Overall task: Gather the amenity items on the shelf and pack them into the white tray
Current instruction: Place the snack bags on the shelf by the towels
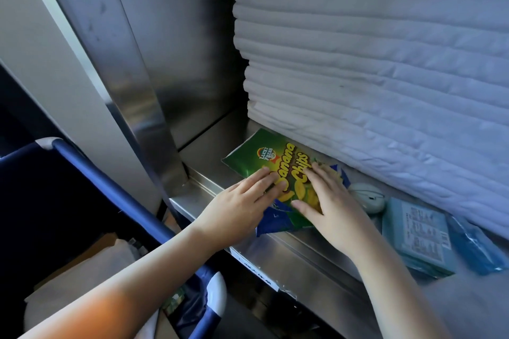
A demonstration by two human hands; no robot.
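A person's two bare hands lie on a glossy green foil bag of banana chips [261, 158] printed with yellow lettering, flat on a brushed stainless-steel shelf [242, 132]. The left hand [242, 202] rests with its fingers straight and close together, fingertips on the bag's lower left part; nothing is gripped. The right hand [330, 201] lies palm down on the bag's right side, fingers nearly straight and thumb spread wide across the printed yellow chips; it presses rather than clasps.

Under the bag, poking out below the left fingers and past the right fingertips, is a crinkled blue foil packet [275, 224]. Just beyond the right hand's little-finger side sits a small round pale item [366, 197] with a smooth matte shell. Farther out on that side lie a flat teal rectangular pack [418, 237] with a white printed label, then a blue packet in clear shiny wrap [476, 248].

Beyond the fingertips rises a tall stack of folded white quilted linens [358, 63], soft and ribbed. Below the left forearm runs a blue padded tubular frame [110, 187].
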